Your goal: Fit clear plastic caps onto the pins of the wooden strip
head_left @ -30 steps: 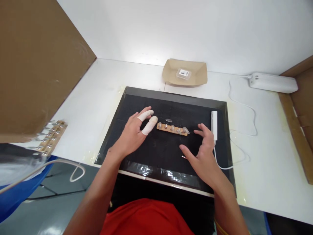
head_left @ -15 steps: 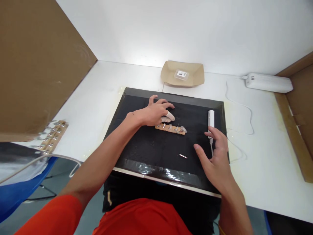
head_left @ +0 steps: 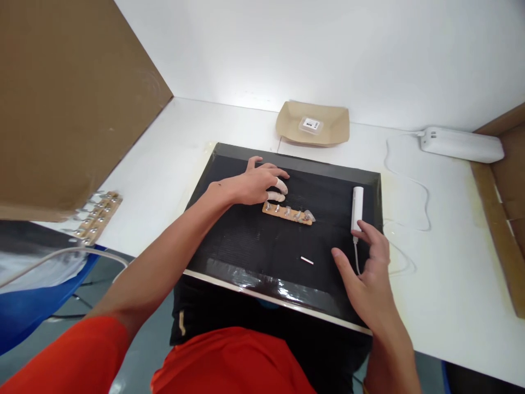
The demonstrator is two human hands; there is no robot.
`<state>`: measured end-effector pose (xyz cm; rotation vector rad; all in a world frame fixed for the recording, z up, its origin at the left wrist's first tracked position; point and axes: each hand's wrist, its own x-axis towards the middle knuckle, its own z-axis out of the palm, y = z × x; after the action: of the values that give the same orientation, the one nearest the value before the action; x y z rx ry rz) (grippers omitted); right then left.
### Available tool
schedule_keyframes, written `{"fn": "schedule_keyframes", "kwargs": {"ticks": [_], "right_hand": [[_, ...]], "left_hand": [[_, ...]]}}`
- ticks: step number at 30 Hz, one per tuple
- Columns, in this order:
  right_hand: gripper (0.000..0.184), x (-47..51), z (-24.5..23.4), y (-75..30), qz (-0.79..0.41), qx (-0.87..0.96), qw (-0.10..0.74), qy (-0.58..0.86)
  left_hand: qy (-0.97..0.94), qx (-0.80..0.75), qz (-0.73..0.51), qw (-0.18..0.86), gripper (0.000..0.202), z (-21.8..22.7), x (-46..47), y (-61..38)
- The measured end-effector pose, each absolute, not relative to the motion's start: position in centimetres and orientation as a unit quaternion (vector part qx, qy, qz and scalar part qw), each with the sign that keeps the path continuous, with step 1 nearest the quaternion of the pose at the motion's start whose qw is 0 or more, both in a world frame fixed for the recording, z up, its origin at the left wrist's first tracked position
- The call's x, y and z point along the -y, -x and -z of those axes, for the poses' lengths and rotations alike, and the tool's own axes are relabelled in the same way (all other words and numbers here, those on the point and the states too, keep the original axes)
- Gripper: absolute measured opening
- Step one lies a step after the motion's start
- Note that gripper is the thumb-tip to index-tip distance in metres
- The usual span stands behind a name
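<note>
On the black mat, my left hand lies with fingers spread. White covers wrap its thumb and index finger, which are just behind a narrow tan strip. Several clear nail tips stand on that strip; I cannot tell whether my thumb touches it. My right hand is open at the mat's right side, its fingertips at the lower end of a white stick-shaped device with a cable. Between my hands, nearer the front edge, lies a short thin metal rod.
A brown paper tray holding a small labelled clear box stands at the back. To the right are a white power unit and a thin cable. Another strip with clear nail tips sits at the left table edge, beside a cardboard panel.
The camera view has shifted slightly. My left thumb and index finger have drawn back a little from the strip and spread apart. My right hand stays near the white device.
</note>
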<state>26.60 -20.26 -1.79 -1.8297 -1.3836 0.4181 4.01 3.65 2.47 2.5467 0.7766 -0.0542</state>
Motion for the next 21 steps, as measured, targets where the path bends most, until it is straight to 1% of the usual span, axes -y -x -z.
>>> {"fn": "schedule_keyframes", "kwargs": {"ticks": [6,14,17,21], "right_hand": [[0.063,20.2,1.9,-26.3,-0.175,0.545,0.395,0.719],[0.063,20.5,2.3,-26.3,-0.187,0.541,0.399,0.716],[0.063,20.5,2.4,-26.2,-0.194,0.534,0.400,0.719],[0.064,20.7,2.6,-26.2,-0.210,0.520,0.402,0.724]], "left_hand": [[-0.913,-0.320,0.014,0.252,0.020,-3.2,-3.4,-3.1],[-0.872,-0.363,-0.020,0.327,0.049,-5.0,-1.4,-0.6],[-0.877,-0.357,-0.024,0.322,0.050,-4.3,-0.1,0.3],[-0.884,-0.370,-0.055,0.280,0.046,-2.7,1.1,1.3]]}}
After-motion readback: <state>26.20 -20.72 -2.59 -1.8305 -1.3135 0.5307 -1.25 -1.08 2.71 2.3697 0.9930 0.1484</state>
